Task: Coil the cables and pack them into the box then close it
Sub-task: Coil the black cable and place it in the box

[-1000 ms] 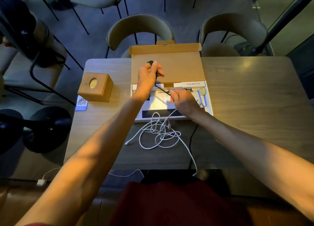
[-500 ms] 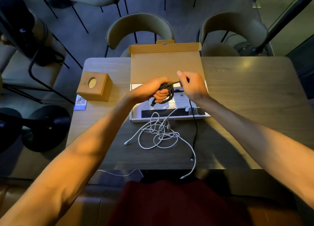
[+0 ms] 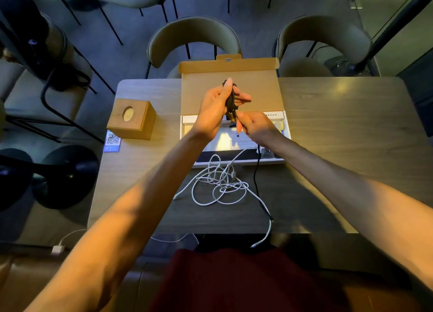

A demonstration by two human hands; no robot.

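Left hand (image 3: 214, 110) grips coiled black cable (image 3: 231, 99); right hand (image 3: 257, 126) pinches its loose strand.

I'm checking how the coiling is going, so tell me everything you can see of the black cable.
The black cable is thin and dark. Part is wound into an upright bundle gripped in the left hand above the open box lid. The right hand pinches the strand just below. The loose tail drops over the box's near edge onto the table and ends beside the white cable near the front edge.

Wooden table (image 3: 339, 129), curved chairs (image 3: 194, 37), grey floor (image 3: 253, 4)
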